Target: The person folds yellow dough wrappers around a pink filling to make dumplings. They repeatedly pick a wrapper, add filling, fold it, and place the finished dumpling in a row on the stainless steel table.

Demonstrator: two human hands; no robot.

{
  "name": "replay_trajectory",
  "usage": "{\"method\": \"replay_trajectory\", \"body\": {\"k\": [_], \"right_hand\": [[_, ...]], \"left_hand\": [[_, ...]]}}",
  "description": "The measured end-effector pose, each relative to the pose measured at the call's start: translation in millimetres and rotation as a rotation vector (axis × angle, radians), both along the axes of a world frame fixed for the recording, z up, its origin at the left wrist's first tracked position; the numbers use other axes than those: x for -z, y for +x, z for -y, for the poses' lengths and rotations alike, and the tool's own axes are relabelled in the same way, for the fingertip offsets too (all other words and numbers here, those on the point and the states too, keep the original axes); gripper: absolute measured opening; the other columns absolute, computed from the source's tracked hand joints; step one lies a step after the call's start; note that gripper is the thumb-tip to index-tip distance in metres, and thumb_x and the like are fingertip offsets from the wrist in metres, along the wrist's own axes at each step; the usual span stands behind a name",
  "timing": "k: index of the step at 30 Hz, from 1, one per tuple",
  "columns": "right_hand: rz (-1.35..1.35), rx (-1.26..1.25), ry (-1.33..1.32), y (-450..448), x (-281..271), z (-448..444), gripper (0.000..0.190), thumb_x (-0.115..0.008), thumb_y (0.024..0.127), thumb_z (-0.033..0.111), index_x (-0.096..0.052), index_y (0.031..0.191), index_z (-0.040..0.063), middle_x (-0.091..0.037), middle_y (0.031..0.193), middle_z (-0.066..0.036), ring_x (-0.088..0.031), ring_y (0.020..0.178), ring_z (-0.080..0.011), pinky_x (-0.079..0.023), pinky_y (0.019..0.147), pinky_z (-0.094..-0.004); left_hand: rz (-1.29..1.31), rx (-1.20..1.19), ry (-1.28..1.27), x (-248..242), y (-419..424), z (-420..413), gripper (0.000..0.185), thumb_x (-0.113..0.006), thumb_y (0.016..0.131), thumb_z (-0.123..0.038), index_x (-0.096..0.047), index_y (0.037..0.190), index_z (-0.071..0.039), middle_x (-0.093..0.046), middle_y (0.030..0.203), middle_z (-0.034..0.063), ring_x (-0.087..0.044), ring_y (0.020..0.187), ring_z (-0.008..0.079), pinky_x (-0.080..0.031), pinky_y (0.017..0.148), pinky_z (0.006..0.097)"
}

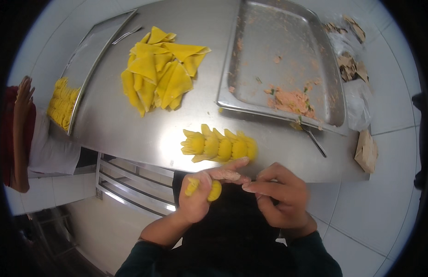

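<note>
My left hand [196, 197] holds a yellow filled dumpling [214, 190] under its thumb, with its fingers stretched out to the right. The fingertips of my right hand [283, 197] meet or nearly meet those left fingers; I see no dumpling in it. Just beyond my hands, a row of pleated yellow dumplings [225, 145] lies on the steel table [106, 117]. Farther off is a loose pile of yellow dough wrappers [162, 69]. A deep steel tray [269, 52] at the right holds a heap of pinkish filling [292, 102] with green bits.
A utensil [316, 140] leans at the tray's near edge. At the left are a fork [127, 34] and a shallow tray [99, 55] with packed dumplings [63, 104]. Torn brown paper [349, 65] and plastic [357, 104] lie right. Another person's arm [21, 131] is at far left.
</note>
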State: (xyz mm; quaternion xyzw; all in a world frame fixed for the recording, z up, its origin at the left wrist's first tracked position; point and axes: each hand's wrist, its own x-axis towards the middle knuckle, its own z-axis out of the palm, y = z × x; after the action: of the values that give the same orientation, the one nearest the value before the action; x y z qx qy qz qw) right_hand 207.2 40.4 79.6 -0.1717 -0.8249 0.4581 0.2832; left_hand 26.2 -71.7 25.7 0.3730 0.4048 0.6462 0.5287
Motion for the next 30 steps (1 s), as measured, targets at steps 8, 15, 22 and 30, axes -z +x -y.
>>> {"method": "replay_trajectory", "body": {"k": [8, 15, 22, 30], "right_hand": [[-0.043, 0.119, -0.074, -14, 8, 8, 0.033, -0.066, 0.079, -0.012, -0.077, 0.106, 0.004, -0.067, 0.093, -0.011, -0.067, 0.079, -0.0190, -0.054, 0.070, -0.0286], [-0.083, 0.129, -0.115, -23, 8, 11, 0.031, -0.066, 0.078, -0.012, -0.077, 0.102, 0.003, -0.067, 0.092, -0.011, -0.066, 0.078, -0.0189, -0.053, 0.070, -0.0280], [-0.049, -0.016, 0.056, -47, 5, 24, 0.035, -0.071, 0.076, -0.009, -0.077, 0.107, 0.004, -0.066, 0.091, -0.010, -0.066, 0.077, -0.0195, -0.054, 0.069, -0.0280], [-0.072, -0.058, 0.313, -97, 13, 40, 0.043, -0.084, 0.068, 0.003, -0.076, 0.110, 0.008, -0.065, 0.100, -0.010, -0.066, 0.083, -0.0234, -0.054, 0.075, -0.0328]], "left_hand": [[0.442, -0.071, -0.004, 8, -7, 9, 0.044, -0.049, 0.107, -0.043, -0.054, 0.120, -0.002, -0.058, 0.096, 0.0094, -0.041, 0.052, 0.0070, -0.035, 0.045, 0.0200], [0.275, -0.064, 0.114, 7, -13, 17, 0.044, -0.046, 0.109, -0.041, -0.058, 0.091, -0.002, -0.056, 0.084, 0.0097, -0.041, 0.055, 0.0091, -0.033, 0.048, 0.0224], [0.263, -0.256, 0.067, 4, -13, 19, 0.043, -0.041, 0.110, -0.038, -0.050, 0.084, -0.006, -0.051, 0.079, 0.0115, -0.039, 0.055, 0.0110, -0.033, 0.046, 0.0237], [0.215, -0.445, 0.155, 14, -31, 22, 0.050, -0.034, 0.111, -0.046, -0.057, 0.105, -0.002, -0.060, 0.107, 0.0156, -0.052, 0.073, 0.0144, -0.044, 0.064, 0.0274]]}}
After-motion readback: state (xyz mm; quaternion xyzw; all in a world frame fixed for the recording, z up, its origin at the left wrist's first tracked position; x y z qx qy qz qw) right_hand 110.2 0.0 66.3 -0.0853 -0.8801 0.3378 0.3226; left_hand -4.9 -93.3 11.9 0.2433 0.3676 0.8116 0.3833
